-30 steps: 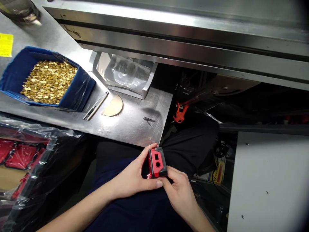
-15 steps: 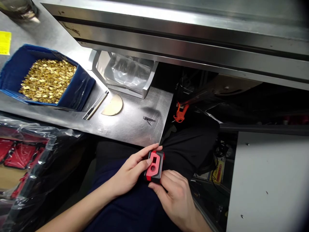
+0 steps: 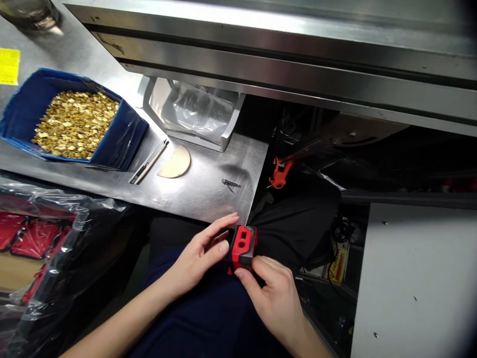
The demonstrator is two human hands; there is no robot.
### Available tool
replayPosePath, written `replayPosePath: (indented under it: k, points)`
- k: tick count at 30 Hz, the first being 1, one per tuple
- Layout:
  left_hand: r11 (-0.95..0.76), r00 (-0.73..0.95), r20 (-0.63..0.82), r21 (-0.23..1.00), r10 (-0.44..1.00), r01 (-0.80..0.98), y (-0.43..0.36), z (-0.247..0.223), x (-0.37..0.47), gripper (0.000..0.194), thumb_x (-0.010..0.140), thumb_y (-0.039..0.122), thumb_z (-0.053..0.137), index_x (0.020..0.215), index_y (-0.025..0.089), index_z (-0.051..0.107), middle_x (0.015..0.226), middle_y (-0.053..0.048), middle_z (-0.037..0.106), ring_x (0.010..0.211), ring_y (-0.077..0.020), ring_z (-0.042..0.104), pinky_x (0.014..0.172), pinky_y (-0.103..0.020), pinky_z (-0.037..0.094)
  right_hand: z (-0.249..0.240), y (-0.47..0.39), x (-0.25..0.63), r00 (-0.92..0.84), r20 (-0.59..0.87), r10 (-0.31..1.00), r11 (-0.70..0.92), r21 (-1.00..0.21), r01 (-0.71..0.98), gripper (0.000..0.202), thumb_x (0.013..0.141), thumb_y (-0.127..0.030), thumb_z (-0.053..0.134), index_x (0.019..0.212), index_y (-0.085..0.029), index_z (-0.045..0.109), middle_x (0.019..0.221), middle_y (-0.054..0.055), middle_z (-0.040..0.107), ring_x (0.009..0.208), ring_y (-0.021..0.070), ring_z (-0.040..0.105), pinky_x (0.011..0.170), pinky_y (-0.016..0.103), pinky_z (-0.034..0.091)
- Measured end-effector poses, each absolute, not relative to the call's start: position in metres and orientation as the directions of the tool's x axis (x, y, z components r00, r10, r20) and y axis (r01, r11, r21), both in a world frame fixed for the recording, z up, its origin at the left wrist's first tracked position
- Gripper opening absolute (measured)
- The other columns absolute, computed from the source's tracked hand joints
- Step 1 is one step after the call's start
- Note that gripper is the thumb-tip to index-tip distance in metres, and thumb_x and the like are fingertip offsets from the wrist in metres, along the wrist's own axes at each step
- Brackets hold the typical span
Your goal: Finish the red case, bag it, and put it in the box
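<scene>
Over my lap is a small red and black plastic housing, boxy, with a square opening and a round hole in its red face. The thumb and bent fingers of my right hand grip its lower right corner. Just to the left, my left hand is open, with the thumb and fingers apart. Its thumb tip is close to the housing's left side; whether they touch, I cannot tell.
On the metal bench lie nail clippers, a pale half-disc and a pen-like tool. Behind them are a blue bin of brass parts and a grey bin with clear plastic. An orange-handled tool hangs beyond the bench edge.
My left hand has come off the housing and its fingers have spread. The housing has tilted and shifted slightly up and right, still in my right hand.
</scene>
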State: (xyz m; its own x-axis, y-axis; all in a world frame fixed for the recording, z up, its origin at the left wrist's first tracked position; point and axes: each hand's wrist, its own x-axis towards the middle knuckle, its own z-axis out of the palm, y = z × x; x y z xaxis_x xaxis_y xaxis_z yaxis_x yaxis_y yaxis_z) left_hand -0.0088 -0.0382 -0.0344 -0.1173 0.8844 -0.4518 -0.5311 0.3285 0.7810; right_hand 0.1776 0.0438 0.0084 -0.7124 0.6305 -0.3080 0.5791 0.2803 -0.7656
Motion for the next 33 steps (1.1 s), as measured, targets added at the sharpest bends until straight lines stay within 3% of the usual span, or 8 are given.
replayPosePath:
  k: [2,6,9,14,17,26,30,33]
  points:
    - [0.343,-0.044,-0.422,0.789,0.906,-0.509,-0.037,-0.032,-0.006,0.054,0.095,0.040,0.073,0.147,0.033,0.057,0.155,-0.005,0.056,0.143,-0.0308,0.049,0.121,-0.044,0.037,0.010,0.048,0.178,-0.704,-0.355,0.615,0.193,-0.798,0.571,0.022,0.101,-0.030,0.063,0.082,-0.021,0.069,0.077,0.000,0.071,0.072,0.0158,0.064,0.070,0.027,0.042]
    - [0.322,-0.143,-0.405,0.859,0.903,-0.399,-0.029,-0.032,-0.001,0.025,0.100,0.037,0.066,0.120,0.029,0.078,0.132,-0.005,0.067,0.131,-0.0283,0.057,0.113,-0.037,0.041,0.012,0.053,0.178,-0.714,-0.413,0.565,0.058,-0.844,0.534,0.019,0.101,-0.031,0.064,0.091,-0.023,0.077,0.089,0.001,0.077,0.082,0.0172,0.069,0.077,0.026,0.047]
    - [0.339,-0.196,-0.425,0.870,0.884,-0.357,-0.024,-0.031,-0.003,0.033,0.106,0.040,0.052,0.108,0.026,0.082,0.117,-0.006,0.066,0.113,-0.0251,0.064,0.103,-0.036,0.047,0.013,0.054,0.178,-0.701,-0.444,0.558,0.003,-0.843,0.537,0.018,0.101,-0.031,0.064,0.093,-0.023,0.079,0.091,0.001,0.078,0.084,0.0180,0.070,0.079,0.026,0.048]
    - [0.271,-0.135,-0.314,0.925,0.940,-0.268,-0.020,-0.022,-0.012,0.035,0.099,0.038,0.067,0.132,0.031,0.072,0.147,-0.007,0.054,0.139,-0.0313,0.048,0.117,-0.040,0.037,0.012,0.054,0.177,-0.703,-0.436,0.562,0.003,-0.849,0.528,0.017,0.101,-0.029,0.064,0.095,-0.023,0.079,0.090,0.000,0.077,0.084,0.0173,0.069,0.078,0.026,0.047]
    - [0.269,-0.018,-0.284,0.925,0.959,-0.269,-0.017,-0.019,-0.015,0.038,0.097,0.034,0.069,0.135,0.033,0.069,0.156,-0.006,0.048,0.143,-0.0315,0.045,0.119,-0.042,0.034,0.014,0.054,0.175,-0.722,-0.429,0.543,0.068,-0.835,0.546,0.021,0.102,-0.031,0.063,0.090,-0.020,0.076,0.084,0.001,0.074,0.077,0.0168,0.065,0.073,0.027,0.044]
    - [0.298,-0.010,-0.301,0.950,0.954,-0.095,-0.006,-0.010,-0.015,0.004,0.089,0.025,0.075,0.089,0.021,0.073,0.116,-0.004,0.055,0.103,-0.0217,0.062,0.093,-0.032,0.048,0.016,0.054,0.172,-0.730,-0.421,0.539,0.102,-0.827,0.552,0.024,0.100,-0.028,0.065,0.078,-0.020,0.068,0.077,-0.003,0.070,0.070,0.0126,0.063,0.067,0.024,0.041]
    - [0.362,-0.069,-0.368,0.928,0.927,-0.081,-0.006,-0.009,-0.011,0.024,0.090,0.041,0.077,0.081,0.021,0.072,0.115,-0.005,0.058,0.103,-0.0238,0.063,0.092,-0.034,0.048,0.014,0.055,0.170,-0.726,-0.430,0.536,0.087,-0.827,0.555,0.020,0.099,-0.028,0.067,0.081,-0.021,0.071,0.079,-0.002,0.074,0.071,0.0136,0.066,0.068,0.024,0.043]
    - [0.372,-0.091,-0.397,0.903,0.913,-0.213,-0.007,-0.013,-0.010,0.046,0.101,0.059,0.054,0.091,0.023,0.078,0.124,-0.008,0.062,0.116,-0.0293,0.061,0.103,-0.040,0.046,0.013,0.057,0.167,-0.716,-0.449,0.535,0.097,-0.809,0.580,0.025,0.099,-0.028,0.066,0.075,-0.020,0.067,0.075,-0.002,0.071,0.069,0.0135,0.064,0.065,0.024,0.041]
